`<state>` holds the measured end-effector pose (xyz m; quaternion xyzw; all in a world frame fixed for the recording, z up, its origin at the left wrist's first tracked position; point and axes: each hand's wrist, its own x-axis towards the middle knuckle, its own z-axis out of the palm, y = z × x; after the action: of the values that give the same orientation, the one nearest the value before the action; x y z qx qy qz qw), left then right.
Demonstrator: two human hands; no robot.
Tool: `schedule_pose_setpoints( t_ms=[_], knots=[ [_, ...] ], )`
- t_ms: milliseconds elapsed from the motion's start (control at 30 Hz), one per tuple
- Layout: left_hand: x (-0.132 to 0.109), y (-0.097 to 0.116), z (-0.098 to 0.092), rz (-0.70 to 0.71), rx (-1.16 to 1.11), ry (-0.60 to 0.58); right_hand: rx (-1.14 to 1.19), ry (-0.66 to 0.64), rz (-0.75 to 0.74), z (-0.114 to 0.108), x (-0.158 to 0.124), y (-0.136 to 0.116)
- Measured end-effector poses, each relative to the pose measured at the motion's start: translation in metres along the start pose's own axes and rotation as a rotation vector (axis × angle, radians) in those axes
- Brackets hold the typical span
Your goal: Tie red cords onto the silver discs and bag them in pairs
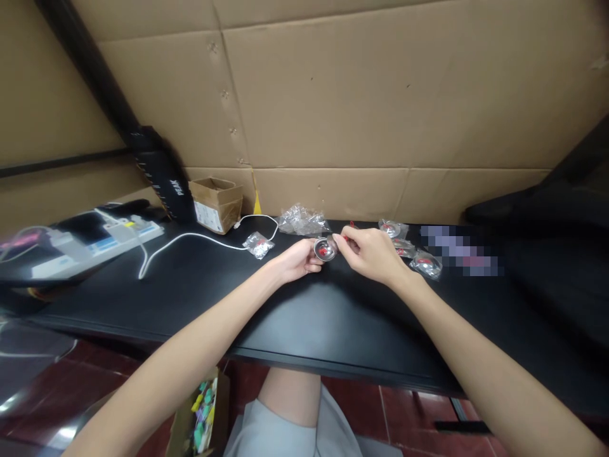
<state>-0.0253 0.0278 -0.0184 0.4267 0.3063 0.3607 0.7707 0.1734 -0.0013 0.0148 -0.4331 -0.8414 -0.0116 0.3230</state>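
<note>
My left hand (301,261) holds a small round metal cup (325,249) by its side, thumb and fingers closed on it. The cup's shiny hollow faces me, with something red inside. Over the cup's right rim, my right hand (368,251) is pinched shut. Bits of red show by its fingers, but what it grips is mostly hidden. Just beyond the right hand lie several clear-wrapped metal pieces with red parts, one of them a wrapped round piece (427,264). A small clear packet (258,244) rests to the left of my left hand.
Crumpled clear plastic bags (303,220) lie at the back of the black table (304,324). An open cardboard box (216,204) stands back left, near a white cable (190,235) and a power strip (99,247). Below the table edge is a box of colourful pieces (204,412).
</note>
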Motion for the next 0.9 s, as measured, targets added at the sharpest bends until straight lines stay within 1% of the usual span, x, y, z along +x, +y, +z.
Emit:
schedule_pose_setpoints(
  t_ms=[67,200,533,900],
  knots=[
    [-0.0002,-0.0002,0.0009,-0.008,0.011,0.002,-0.091,-0.005,-0.011,0.0014,-0.0006,0.0005],
    [-0.002,0.0006,0.0029,0.005,0.023,0.015,-0.113,-0.038,-0.006,0.003,-0.0004,-0.0019],
    [0.0002,-0.0003,-0.0004,0.007,0.042,0.008,-0.07,-0.01,0.008,0.0022,-0.0013,-0.0004],
    [-0.0006,0.0008,0.0011,-0.01,0.054,0.0,-0.028,-0.004,-0.006,0.0007,-0.0017,-0.0053]
  ],
)
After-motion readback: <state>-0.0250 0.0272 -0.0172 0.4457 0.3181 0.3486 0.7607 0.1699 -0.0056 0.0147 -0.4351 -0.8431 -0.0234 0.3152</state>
